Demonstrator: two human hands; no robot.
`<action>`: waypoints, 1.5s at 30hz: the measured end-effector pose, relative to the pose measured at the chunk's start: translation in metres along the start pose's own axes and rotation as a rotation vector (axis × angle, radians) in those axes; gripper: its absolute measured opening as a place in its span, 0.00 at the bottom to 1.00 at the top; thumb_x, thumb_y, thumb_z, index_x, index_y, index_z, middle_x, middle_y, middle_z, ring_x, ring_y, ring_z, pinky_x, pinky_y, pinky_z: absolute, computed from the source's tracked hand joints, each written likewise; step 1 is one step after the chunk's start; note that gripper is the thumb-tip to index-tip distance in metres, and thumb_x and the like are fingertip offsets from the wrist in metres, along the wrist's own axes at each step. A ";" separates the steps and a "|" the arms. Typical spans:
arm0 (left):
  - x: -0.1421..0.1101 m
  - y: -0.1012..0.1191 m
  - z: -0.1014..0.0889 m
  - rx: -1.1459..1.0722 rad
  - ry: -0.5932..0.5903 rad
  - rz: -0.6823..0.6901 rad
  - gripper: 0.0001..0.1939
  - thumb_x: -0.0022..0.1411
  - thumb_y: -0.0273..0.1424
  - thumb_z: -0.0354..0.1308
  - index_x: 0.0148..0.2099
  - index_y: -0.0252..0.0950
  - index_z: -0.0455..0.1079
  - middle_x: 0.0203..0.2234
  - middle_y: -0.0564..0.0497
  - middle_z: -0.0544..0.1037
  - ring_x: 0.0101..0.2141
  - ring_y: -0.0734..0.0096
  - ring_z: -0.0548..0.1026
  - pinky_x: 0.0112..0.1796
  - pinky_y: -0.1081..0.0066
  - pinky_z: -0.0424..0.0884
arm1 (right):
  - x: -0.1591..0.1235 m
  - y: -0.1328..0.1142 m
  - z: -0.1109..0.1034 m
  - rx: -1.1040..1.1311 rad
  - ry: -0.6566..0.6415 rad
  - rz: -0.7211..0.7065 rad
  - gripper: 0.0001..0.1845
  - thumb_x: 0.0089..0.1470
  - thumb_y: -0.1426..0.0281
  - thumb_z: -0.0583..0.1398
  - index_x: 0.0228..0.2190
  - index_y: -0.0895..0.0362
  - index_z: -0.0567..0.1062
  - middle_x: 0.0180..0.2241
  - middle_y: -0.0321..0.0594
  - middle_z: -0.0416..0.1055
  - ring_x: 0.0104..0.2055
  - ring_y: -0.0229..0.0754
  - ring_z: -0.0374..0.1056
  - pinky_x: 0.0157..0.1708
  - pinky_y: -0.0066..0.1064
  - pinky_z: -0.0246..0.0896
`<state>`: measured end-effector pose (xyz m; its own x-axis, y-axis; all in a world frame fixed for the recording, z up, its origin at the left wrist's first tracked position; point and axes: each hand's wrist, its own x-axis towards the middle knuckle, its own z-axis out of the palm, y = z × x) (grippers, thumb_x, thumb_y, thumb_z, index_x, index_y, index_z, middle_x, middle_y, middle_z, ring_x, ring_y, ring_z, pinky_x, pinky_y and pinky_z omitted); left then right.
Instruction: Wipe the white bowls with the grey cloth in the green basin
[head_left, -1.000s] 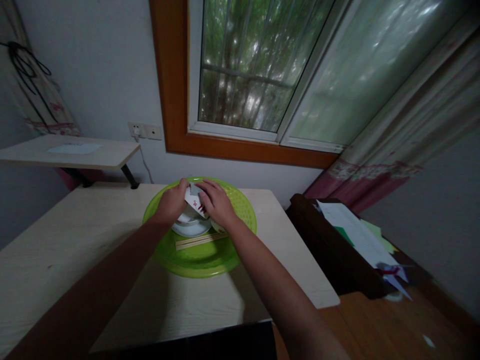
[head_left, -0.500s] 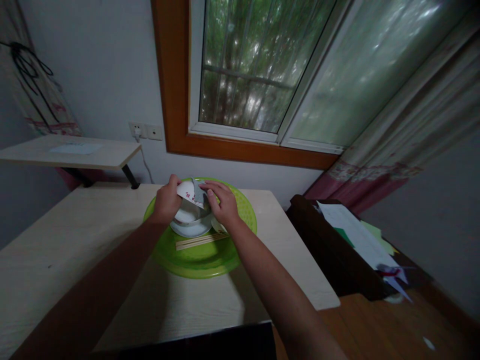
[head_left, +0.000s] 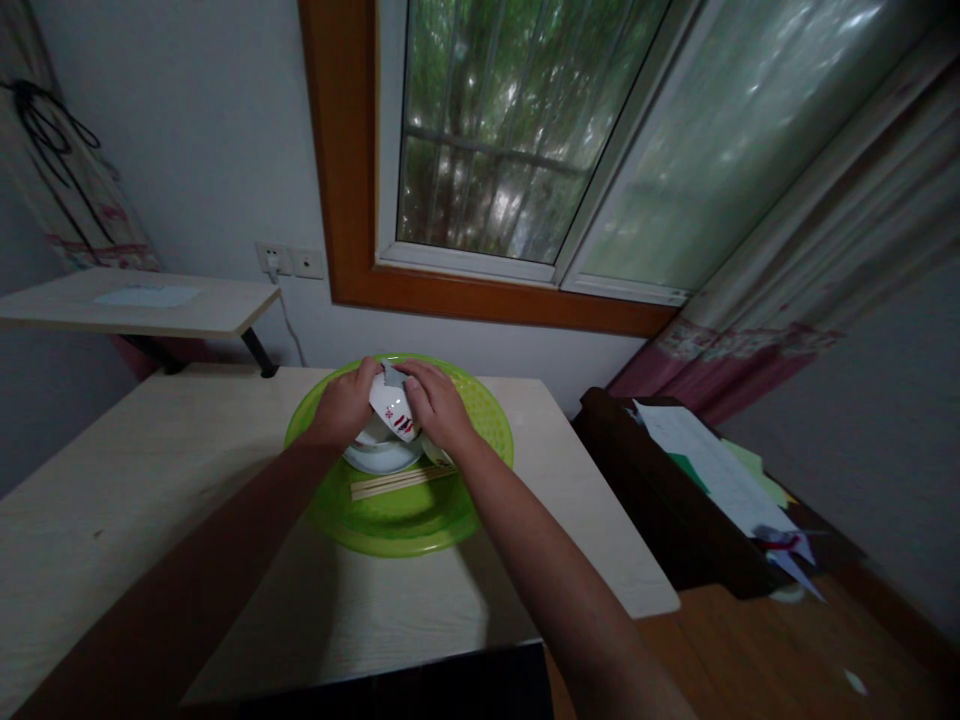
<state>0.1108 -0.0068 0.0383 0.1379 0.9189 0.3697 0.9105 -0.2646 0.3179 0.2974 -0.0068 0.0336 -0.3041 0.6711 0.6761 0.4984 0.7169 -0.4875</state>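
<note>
A white bowl [head_left: 393,405] with red patterns is tilted between my hands, above a green basin [head_left: 397,540]. My left hand [head_left: 346,402] is closed on the bowl's left side. With my right hand [head_left: 437,402] I press a grey cloth [head_left: 392,374] against the bowl; most of the cloth is hidden by the fingers. Under the bowl, more white dishes [head_left: 382,458] sit in the basin. Several wooden chopsticks [head_left: 397,482] lie in front of them, and a pale cup-like piece [head_left: 435,452] shows partly below my right hand.
The basin stands on a pale wooden table [head_left: 187,440] against the wall. At the left is a raised shelf [head_left: 217,300] on dark legs. Right of the table, papers [head_left: 712,470] lie on a dark brown piece of furniture [head_left: 637,490]. A window [head_left: 502,150] is ahead.
The bowl has turned so its red-patterned outside faces me more. My left hand has shifted slightly right, and the grey cloth now shows at the bowl's top edge.
</note>
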 end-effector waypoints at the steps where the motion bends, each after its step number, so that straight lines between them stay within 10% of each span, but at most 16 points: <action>1: -0.001 0.000 0.000 -0.008 0.009 0.014 0.14 0.69 0.32 0.50 0.55 0.36 0.65 0.47 0.40 0.81 0.45 0.60 0.79 0.44 0.68 0.70 | 0.000 0.001 0.001 0.021 0.002 0.019 0.21 0.70 0.60 0.49 0.54 0.52 0.75 0.54 0.44 0.75 0.59 0.45 0.69 0.62 0.42 0.60; 18: -0.001 -0.019 0.004 -0.323 0.356 0.036 0.18 0.61 0.28 0.54 0.54 0.39 0.67 0.54 0.45 0.80 0.48 0.59 0.80 0.47 0.64 0.74 | -0.005 0.031 0.010 0.327 0.160 0.312 0.29 0.69 0.50 0.46 0.43 0.51 0.81 0.46 0.41 0.80 0.50 0.46 0.75 0.55 0.40 0.67; 29: 0.008 -0.031 0.008 -0.418 0.459 -0.134 0.14 0.58 0.31 0.56 0.47 0.37 0.69 0.40 0.43 0.82 0.40 0.57 0.80 0.41 0.64 0.73 | -0.006 0.019 0.001 0.348 0.161 0.203 0.22 0.69 0.54 0.51 0.43 0.50 0.81 0.43 0.39 0.81 0.48 0.45 0.76 0.51 0.39 0.69; 45: 0.007 -0.028 0.007 -0.287 0.300 -0.114 0.14 0.62 0.33 0.54 0.50 0.39 0.69 0.44 0.44 0.82 0.42 0.56 0.81 0.41 0.65 0.72 | -0.003 -0.011 -0.008 0.135 0.021 -0.118 0.19 0.68 0.59 0.53 0.54 0.49 0.75 0.55 0.41 0.75 0.62 0.46 0.66 0.64 0.46 0.59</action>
<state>0.0888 0.0094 0.0256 -0.1153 0.8322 0.5423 0.7618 -0.2763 0.5859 0.2994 -0.0183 0.0409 -0.3364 0.5778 0.7437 0.3462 0.8102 -0.4729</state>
